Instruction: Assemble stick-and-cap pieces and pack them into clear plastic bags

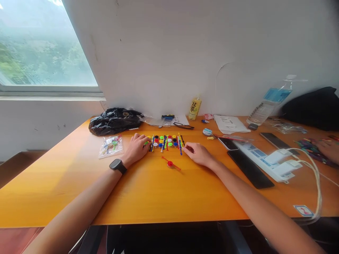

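Small coloured plastic discs (160, 141) lie in rows on the table, with bundles of thin coloured plastic sticks (166, 143) between and beside them. At the left end of the rows rests my left hand (136, 150), fingers stretched out, the tips by a green disc and the nearest sticks. My right hand (197, 153) is at the right end, thumb and fingers curled together against the right-hand sticks (180, 144); anything between the tips is too small to make out. Nearer me, a red disc (170, 164) lies with a red stick across it.
Left lie a clear bag of coloured pieces (111, 146) and a black plastic bag (115, 121). Behind are glasses (183, 126) and a yellow drink pack (195, 108). Right are phones (227, 143), a black slab (250, 169), a power strip (261, 158), a bottle (270, 102) and another person's hand (328, 148).
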The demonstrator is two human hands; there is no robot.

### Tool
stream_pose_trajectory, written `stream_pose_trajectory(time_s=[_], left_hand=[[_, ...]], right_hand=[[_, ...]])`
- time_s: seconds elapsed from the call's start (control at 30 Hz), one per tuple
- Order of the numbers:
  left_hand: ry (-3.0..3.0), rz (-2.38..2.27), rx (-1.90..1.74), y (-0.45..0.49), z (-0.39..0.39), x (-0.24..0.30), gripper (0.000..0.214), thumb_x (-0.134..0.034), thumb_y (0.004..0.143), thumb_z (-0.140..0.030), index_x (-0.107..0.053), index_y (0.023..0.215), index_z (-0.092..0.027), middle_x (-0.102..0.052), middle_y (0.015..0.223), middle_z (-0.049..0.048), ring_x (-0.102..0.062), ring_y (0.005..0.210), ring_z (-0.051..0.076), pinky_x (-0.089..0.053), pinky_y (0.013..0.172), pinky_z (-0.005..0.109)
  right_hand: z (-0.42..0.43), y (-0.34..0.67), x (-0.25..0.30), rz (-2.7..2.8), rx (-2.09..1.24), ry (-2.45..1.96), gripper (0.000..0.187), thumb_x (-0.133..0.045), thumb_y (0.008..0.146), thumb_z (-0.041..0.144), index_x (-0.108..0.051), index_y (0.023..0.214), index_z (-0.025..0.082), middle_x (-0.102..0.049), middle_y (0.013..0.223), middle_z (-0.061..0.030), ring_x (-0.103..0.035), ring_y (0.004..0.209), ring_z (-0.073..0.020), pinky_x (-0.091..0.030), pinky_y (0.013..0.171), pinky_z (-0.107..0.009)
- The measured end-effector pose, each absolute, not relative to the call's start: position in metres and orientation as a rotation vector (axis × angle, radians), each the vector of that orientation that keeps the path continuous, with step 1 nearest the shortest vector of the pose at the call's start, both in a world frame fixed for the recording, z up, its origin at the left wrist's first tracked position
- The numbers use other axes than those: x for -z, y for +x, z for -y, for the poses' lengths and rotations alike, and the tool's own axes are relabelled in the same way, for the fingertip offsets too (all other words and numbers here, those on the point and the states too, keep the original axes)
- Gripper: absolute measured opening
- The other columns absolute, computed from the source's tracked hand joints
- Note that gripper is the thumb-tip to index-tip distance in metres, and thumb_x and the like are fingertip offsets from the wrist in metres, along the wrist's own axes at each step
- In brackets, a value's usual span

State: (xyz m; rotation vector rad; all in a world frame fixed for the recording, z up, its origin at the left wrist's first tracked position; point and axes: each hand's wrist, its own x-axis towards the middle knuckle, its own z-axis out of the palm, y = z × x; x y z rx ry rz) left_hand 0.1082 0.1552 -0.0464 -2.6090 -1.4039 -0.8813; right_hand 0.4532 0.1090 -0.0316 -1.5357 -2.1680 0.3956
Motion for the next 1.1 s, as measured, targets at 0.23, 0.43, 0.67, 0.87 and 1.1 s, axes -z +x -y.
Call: stream_pose_trajectory(time_s=[0.23,0.43,0.67,0.87,1.1], left_hand=[[-2.596,1.443,0.89,0.109,-0.155,0.046,0.02,-0.056,0.102,-0.032,-0.073,0.097,-0.023,-0.072,0.1,0.0084,-0.052,0.099,0.029,-0.044,0.087,0.041],[-2.585,1.444,0.893,0.11,-0.154,0.046,0.02,-0.057,0.102,-0.031,-0.075,0.104,-0.024,-0.073,0.101,0.0071,-0.052,0.097,0.029,-0.044,0.088,0.04],[-2.572,1.45,0.881,0.111,-0.152,0.042,0.019,-0.059,0.1,-0.027,-0.073,0.087,-0.024,-0.072,0.096,0.0064,-0.052,0.095,0.027,-0.044,0.084,0.038],[-2.509,1.445,0.933,0.111,-0.151,0.04,0.014,-0.061,0.098,-0.022,-0.071,0.087,-0.023,-0.072,0.094,0.0054,-0.053,0.094,0.027,-0.044,0.083,0.039],[-2.467,1.309,1.024,0.121,-0.141,0.034,0.015,-0.057,0.104,-0.024,-0.07,0.097,-0.022,-0.072,0.1,0.0066,-0.051,0.095,0.028,-0.046,0.087,0.041]], right_hand=[[-0.109,0.454,0.032,2.165,-0.392,-1.52,0.031,-0.055,0.101,0.044,-0.062,0.082,0.021,-0.065,0.073,-0.0006,-0.054,0.064,-0.0154,-0.032,0.062,-0.028],[-0.109,0.453,0.032,2.169,-0.38,-1.505,0.031,-0.054,0.102,0.043,-0.06,0.08,0.022,-0.064,0.072,0.0008,-0.054,0.064,-0.0151,-0.032,0.062,-0.027],[-0.108,0.454,0.031,2.173,-0.385,-1.516,0.03,-0.054,0.102,0.043,-0.061,0.082,0.022,-0.066,0.074,0.0004,-0.055,0.065,-0.0156,-0.033,0.061,-0.027],[-0.109,0.454,0.032,2.184,-0.375,-1.489,0.031,-0.055,0.102,0.042,-0.062,0.081,0.021,-0.065,0.073,0.0001,-0.055,0.064,-0.0154,-0.033,0.062,-0.027],[-0.103,0.446,0.033,2.137,-0.344,-1.551,0.03,-0.056,0.103,0.043,-0.067,0.083,0.023,-0.068,0.075,-0.0007,-0.057,0.065,-0.0163,-0.034,0.061,-0.028]])
